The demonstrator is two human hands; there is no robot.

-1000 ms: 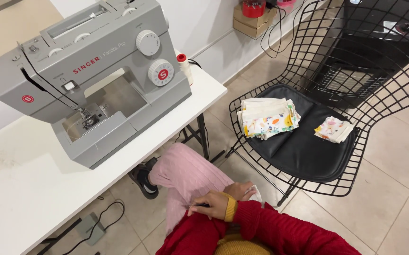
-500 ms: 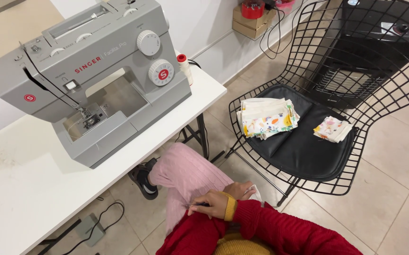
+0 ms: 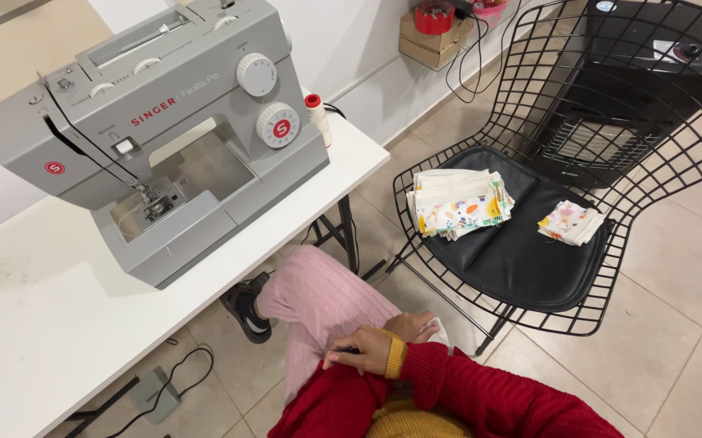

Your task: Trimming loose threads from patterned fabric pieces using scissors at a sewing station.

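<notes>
Both hands rest on my lap, over the pink trouser leg [image 3: 326,300]. My right hand [image 3: 364,352], in a red sleeve with a yellow cuff, is shut on a thin dark tool [image 3: 339,351] that points left. Just behind it, my left hand [image 3: 410,325] pinches a small piece of white fabric [image 3: 440,331]; the rest of that hand is hidden by the right one. A grey sewing machine [image 3: 180,138] stands on the white table [image 3: 59,324] to the left, out of both hands' reach.
A black wire chair [image 3: 545,268] on the right carries a stack of printed fabric pieces [image 3: 458,203] and a smaller pile [image 3: 571,222]. A black heater [image 3: 626,97] stands behind it. A foot pedal [image 3: 156,391] with cable lies on the tiled floor.
</notes>
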